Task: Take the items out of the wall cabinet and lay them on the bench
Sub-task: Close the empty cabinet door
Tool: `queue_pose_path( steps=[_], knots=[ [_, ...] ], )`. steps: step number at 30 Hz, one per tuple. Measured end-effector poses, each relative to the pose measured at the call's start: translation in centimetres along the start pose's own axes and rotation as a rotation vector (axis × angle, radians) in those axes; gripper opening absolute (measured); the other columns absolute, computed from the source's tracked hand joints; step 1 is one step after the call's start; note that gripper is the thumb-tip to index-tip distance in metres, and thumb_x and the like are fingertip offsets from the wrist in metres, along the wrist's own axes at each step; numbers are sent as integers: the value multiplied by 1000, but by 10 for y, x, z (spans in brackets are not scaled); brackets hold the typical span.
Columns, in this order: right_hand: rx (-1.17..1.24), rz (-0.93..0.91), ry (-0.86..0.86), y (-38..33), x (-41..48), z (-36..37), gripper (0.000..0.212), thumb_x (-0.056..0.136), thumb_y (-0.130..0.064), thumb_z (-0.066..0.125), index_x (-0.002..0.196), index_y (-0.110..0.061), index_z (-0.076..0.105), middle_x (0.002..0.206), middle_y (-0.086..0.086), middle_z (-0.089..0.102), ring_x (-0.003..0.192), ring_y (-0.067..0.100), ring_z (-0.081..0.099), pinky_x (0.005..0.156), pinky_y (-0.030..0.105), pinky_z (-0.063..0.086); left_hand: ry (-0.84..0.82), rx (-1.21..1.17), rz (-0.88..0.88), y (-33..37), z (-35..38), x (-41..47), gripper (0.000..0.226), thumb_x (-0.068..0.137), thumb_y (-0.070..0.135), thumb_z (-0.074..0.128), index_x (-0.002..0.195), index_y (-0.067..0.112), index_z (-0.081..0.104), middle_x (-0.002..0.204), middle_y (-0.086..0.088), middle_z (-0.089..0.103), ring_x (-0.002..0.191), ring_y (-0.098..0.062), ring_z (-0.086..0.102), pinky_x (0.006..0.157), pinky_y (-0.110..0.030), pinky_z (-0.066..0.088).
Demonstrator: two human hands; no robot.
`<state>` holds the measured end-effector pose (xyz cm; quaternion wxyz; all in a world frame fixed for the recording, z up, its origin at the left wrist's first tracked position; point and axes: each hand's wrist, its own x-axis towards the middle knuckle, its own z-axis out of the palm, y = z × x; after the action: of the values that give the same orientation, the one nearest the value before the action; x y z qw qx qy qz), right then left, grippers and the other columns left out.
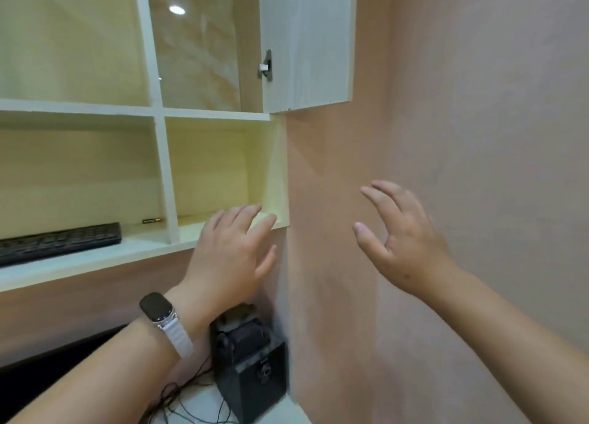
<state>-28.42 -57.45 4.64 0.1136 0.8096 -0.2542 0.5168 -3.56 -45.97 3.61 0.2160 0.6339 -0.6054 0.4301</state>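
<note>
Left hand (232, 248): raised, back toward camera, fingers straight, slightly spread, pointing up and right, holding nothing. Left forearm (95, 369): bare, entering from lower left, angled upward. Right hand (404, 241): raised at similar height, well apart from left, fingers loosely curved, thumb splayed toward left, empty. Right forearm (516, 328): bare, entering from lower right, angled up-left.

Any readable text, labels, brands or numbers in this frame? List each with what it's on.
None can be read.
The black speaker: small pale mark on its front, too blurred to read.
The keyboard: key legends blurred.
The battery: print too small.
The watch: screen dark, no text.
</note>
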Motion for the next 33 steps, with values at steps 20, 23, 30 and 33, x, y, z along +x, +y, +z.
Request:
queue_pose_path(
  steps=[20,23,30,33],
  knots=[
    [169,-386,420,98,225,65,60,91,-37,52,140,-4,44,150,19,38,138,36,37,109,51,36,63,429,-147,-127,64,174,62,80,39,47,136,12,51,142,-18,48,130,-34,42,106,-51,33],
    [198,-447,434,106,239,72,59,90,-36,53,137,0,47,148,21,41,137,37,39,109,50,36,29,497,-189,-135,70,178,66,81,41,44,141,13,45,148,-17,41,137,-33,36,109,-52,29],
    [232,-593,481,105,251,85,61,91,-35,54,140,0,43,149,24,37,139,38,37,110,48,35,24,612,-154,-147,77,167,73,81,41,44,146,8,38,153,-21,29,141,-39,27,113,-55,23],
    [241,-686,494,94,257,85,59,94,-36,52,140,0,44,149,24,36,138,40,37,109,53,36,57,622,-137,-159,73,159,73,81,39,48,145,6,40,144,-23,34,133,-42,33,112,-55,26]
  ],
)
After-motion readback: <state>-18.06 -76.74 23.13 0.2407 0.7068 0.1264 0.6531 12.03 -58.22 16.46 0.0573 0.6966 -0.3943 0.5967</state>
